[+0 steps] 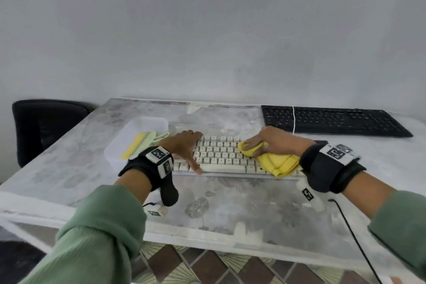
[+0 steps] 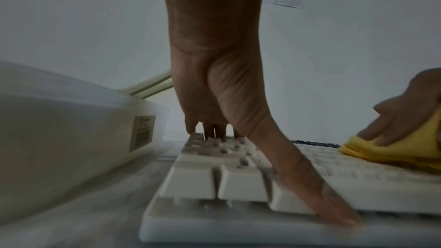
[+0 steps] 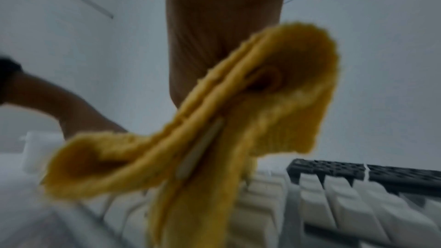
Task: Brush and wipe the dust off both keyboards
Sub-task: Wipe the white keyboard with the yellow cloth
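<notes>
Gripping folded yellow cloth (image 1: 277,161) on white keyboard (image 1: 221,154), our right hand (image 1: 274,139); left hand (image 1: 184,145) flat, thumb at front edge. Black keyboard (image 1: 334,121) behind; bare table (image 1: 230,203) in front.

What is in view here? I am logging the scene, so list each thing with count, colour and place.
white keyboard: 1, cream, near middle of table, under both hands
black keyboard: 1, black, far right of table, a white cord across it
cloth: 1, yellow, folded, on the white keyboard's right part
bin: 1, translucent white, left of the white keyboard
brush: 1, pale green with yellow bristles, in the bin
table: 1, grey floral cover
chair: 1, black, far left
cable: 1, black, off the table's near right
left hand: fingers spread, resting on the white keyboard's left end
right hand: grip on the cloth, pressing it on the keys
</notes>
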`<state>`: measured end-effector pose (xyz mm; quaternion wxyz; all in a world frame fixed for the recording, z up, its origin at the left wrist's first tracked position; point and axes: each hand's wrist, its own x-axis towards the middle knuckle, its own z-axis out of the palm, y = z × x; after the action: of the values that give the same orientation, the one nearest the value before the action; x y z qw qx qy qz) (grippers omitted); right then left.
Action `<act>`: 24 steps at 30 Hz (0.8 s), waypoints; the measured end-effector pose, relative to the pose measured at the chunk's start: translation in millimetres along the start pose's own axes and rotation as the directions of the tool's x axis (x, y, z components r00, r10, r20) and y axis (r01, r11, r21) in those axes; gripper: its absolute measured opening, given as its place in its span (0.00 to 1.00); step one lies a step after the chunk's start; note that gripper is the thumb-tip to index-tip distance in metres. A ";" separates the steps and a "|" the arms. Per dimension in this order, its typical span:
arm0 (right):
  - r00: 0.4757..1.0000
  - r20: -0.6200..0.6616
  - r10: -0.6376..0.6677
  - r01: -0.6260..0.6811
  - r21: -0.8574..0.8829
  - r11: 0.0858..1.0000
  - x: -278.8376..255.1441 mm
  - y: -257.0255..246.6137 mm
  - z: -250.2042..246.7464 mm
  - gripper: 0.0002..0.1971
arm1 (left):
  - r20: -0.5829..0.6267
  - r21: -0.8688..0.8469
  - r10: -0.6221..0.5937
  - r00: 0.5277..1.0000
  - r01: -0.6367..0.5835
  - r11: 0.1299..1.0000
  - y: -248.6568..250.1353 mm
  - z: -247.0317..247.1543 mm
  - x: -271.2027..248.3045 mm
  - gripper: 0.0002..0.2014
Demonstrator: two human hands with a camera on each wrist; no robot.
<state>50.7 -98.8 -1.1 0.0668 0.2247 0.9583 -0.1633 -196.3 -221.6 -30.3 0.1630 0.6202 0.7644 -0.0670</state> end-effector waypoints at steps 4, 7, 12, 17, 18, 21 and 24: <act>0.998 0.035 -0.057 0.057 0.013 0.998 2.7 8.2 -25.9 0.19 | 0.068 -0.005 -0.040 0.997 0.041 0.999 0.2 -2.0 -1.4 0.66; 0.994 -0.046 -0.098 0.099 0.037 0.994 18.5 9.3 -35.1 0.20 | 0.127 0.004 -0.071 0.989 0.071 0.997 2.9 2.0 -8.6 0.62; 0.980 -0.031 -0.196 0.198 0.048 0.979 66.3 -9.2 -21.9 0.22 | 0.090 -0.069 -0.147 0.985 0.153 0.986 10.0 16.7 -28.9 0.57; 0.984 0.050 -0.170 0.173 -0.053 0.984 94.8 -0.7 -9.1 0.21 | 0.091 -0.126 -0.119 0.989 0.130 0.984 6.6 20.7 -33.0 0.58; 0.983 0.060 -0.172 0.177 -0.087 0.980 97.0 1.3 -13.3 0.22 | 0.090 -0.116 -0.109 0.990 0.119 0.986 4.3 22.6 -32.9 0.58; 0.976 0.093 -0.195 0.208 -0.165 0.964 106.3 -1.8 -31.0 0.25 | 0.090 -0.070 -0.086 0.992 0.092 0.993 -3.8 25.8 -32.0 0.65; 0.962 0.097 -0.253 0.268 -0.194 0.944 115.1 -11.5 -42.0 0.24 | 0.090 -0.068 -0.053 0.995 0.060 0.996 -6.8 23.1 -31.4 0.76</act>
<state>-59.2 -47.0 18.4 0.1013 0.0819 0.9883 -0.0788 -193.5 -259.2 -42.2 0.2165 0.5886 0.7756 -0.0716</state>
